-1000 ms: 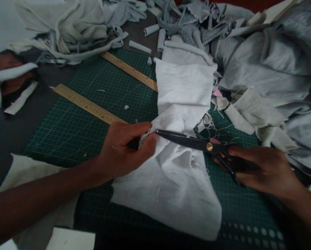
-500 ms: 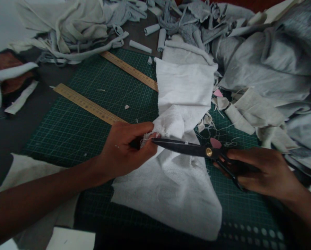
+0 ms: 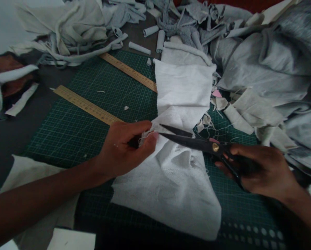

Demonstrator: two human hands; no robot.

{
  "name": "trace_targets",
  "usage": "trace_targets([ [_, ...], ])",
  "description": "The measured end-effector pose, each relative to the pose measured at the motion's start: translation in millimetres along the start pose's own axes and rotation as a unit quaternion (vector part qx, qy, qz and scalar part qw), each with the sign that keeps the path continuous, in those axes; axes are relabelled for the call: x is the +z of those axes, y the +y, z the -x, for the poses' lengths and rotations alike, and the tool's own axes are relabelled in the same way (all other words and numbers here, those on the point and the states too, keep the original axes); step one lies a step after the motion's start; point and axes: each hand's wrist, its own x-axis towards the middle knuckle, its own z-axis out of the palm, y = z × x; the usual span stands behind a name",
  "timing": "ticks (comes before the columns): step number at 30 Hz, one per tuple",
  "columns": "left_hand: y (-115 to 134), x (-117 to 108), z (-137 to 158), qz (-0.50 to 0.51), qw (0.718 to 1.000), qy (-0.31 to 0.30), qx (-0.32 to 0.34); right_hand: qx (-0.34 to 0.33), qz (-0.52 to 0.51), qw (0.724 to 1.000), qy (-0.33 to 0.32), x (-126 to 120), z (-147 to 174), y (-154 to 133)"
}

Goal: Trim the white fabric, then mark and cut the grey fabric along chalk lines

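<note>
A long piece of white fabric [image 3: 168, 194] lies over the green cutting mat [image 3: 90, 104], bunched in its middle. My left hand [image 3: 126, 149] pinches the frayed edge of that fabric between thumb and fingers. Black scissors [image 3: 204, 144] with a brass pivot are gripped by my right hand [image 3: 264, 170]. Their blades stand apart and point left, with the tips close to my left thumb, over the bunched cloth. Part of the handles is hidden behind my right fingers.
Two wooden rulers [image 3: 85, 104] lie slantwise on the mat. Fabric scraps and loose threads [image 3: 207, 121] are scattered right of the cloth. Heaps of grey fabric [image 3: 261, 69] fill the right and back. A pale cloth [image 3: 33, 173] lies under my left forearm, near a white card [image 3: 72, 239].
The scissors' blades have gone from closed to spread apart, and the scissors have shifted slightly right. My left hand keeps its pinch on the fabric, nearly in place.
</note>
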Motion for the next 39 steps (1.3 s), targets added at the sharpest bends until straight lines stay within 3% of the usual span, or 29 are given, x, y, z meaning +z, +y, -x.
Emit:
trace_targets([
  [9,-4.0,-7.4,-0.1,-0.031,0.994,0.039,-0.1,0.007,-0.008,0.997,0.073,15.6,-9.9,-8.6],
  [21,-6.0,-23.8,-8.1,-0.198,0.976,-0.019,0.085,0.067,-0.102,0.985,0.124,35.5,-16.9,-21.1],
  [26,-7.4,-25.5,-8.6,-0.23,0.97,-0.012,0.076,0.103,-0.242,0.957,0.125,37.7,-35.9,-35.1],
  [35,-16.6,-28.3,-13.5,-0.049,0.995,-0.049,-0.075,0.085,-0.456,0.883,0.07,71.2,-100.7,-56.9],
  [39,-22.1,-31.4,-9.6,-0.025,0.993,-0.071,-0.091,0.111,-0.502,0.854,0.081,79.7,-113.0,-62.1],
])
